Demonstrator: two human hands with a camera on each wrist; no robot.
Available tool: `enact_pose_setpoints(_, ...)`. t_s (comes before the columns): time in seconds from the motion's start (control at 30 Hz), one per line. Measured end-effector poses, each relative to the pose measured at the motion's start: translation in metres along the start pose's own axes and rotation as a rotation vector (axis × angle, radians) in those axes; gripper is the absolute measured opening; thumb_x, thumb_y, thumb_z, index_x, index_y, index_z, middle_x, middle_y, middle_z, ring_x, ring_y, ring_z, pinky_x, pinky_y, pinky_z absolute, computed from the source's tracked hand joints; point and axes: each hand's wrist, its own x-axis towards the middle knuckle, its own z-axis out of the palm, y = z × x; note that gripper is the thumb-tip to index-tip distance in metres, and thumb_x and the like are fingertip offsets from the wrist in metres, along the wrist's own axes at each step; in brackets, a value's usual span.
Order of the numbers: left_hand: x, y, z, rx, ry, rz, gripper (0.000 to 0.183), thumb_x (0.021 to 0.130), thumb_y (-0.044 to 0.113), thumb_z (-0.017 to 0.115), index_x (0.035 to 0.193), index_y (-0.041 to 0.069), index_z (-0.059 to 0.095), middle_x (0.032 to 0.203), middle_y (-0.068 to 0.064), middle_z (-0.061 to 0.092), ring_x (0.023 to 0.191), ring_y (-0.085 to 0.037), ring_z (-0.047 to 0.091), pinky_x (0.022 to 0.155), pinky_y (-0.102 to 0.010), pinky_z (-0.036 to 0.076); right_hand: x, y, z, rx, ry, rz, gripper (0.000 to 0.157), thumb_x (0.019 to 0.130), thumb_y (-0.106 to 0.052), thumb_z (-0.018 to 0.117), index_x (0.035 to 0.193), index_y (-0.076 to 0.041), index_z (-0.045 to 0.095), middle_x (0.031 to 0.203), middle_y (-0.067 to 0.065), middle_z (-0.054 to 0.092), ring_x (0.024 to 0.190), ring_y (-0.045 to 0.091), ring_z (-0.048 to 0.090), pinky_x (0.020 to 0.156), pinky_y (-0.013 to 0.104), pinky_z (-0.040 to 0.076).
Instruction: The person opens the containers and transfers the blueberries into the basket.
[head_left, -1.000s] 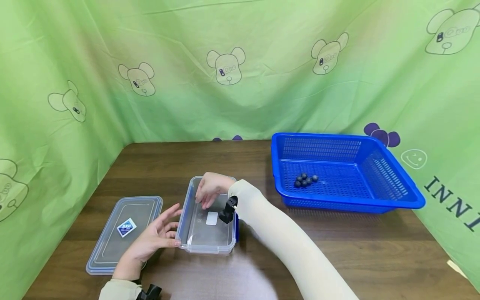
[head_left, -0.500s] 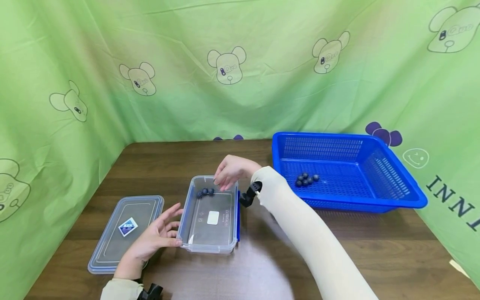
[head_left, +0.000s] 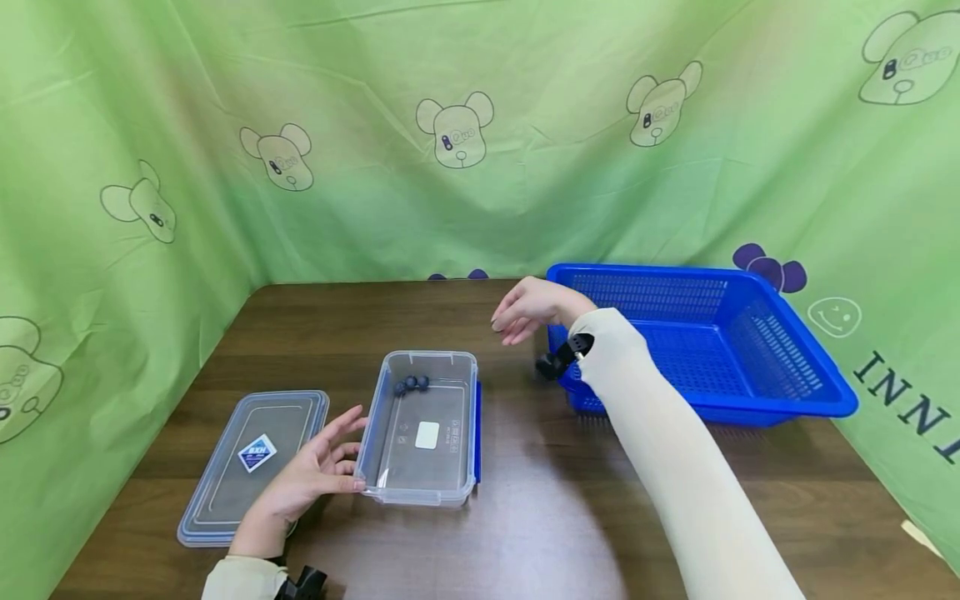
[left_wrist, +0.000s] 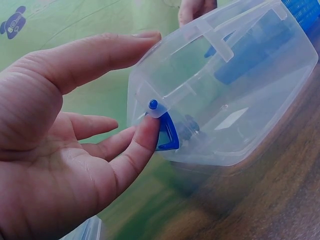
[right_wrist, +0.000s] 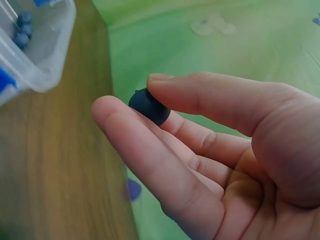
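A blueberry (right_wrist: 149, 106) is pinched between the thumb and fingertips of my right hand (head_left: 534, 308), in the air between the clear container and the blue basket. The clear plastic container (head_left: 420, 492) stands open on the table, with several blueberries (head_left: 411, 384) near its back left corner. My left hand (head_left: 311, 467) rests its extended fingers and thumb against the container's left side. In the left wrist view, one fingertip touches a blue latch (left_wrist: 172, 136) and the thumb lies by the rim.
A flat clear lid (head_left: 225, 500) with a diamond label lies left of the container. The perforated blue basket (head_left: 750, 410) stands at the right; my right forearm covers its left part. A green curtain (head_left: 360, 225) hangs behind the table (head_left: 337, 325).
My right hand has come up out of the container and moved right to the basket's left edge, carrying the blueberry. Blueberries inside the container have come into sight. My left hand stays put.
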Motion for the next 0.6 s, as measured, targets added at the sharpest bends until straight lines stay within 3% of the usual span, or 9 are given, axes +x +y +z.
enact_pose_setpoints(0.4, 0.0, -0.002, 0.0, -0.027, -0.029, 0.042, 0.094, 0.082, -0.007, 0.073, 0.154, -0.007, 0.013, 0.15, -0.032, 0.022, 0.11, -0.021, 0.057, 0.085, -0.03, 0.056, -0.037, 0.032, -0.058, 0.056, 0.033, 0.006, 0.036, 0.095, 0.001, 0.06, 0.123, 0.02, 0.051, 0.081, 0.014, 0.072, 0.073, 0.018, 0.071, 0.073, 0.032, 0.06)
enact_pose_setpoints(0.6, 0.0, -0.003, -0.001, -0.024, -0.029, 0.051, 0.093, 0.082, -0.007, 0.073, 0.155, -0.005, 0.016, 0.15, -0.032, 0.021, 0.11, -0.021, 0.057, 0.084, -0.03, 0.056, -0.057, 0.054, -0.081, 0.098, 0.069, 0.022, 0.028, 0.094, 0.002, 0.06, 0.118, 0.016, 0.058, 0.086, 0.014, 0.071, 0.075, 0.019, 0.072, 0.075, 0.034, 0.06)
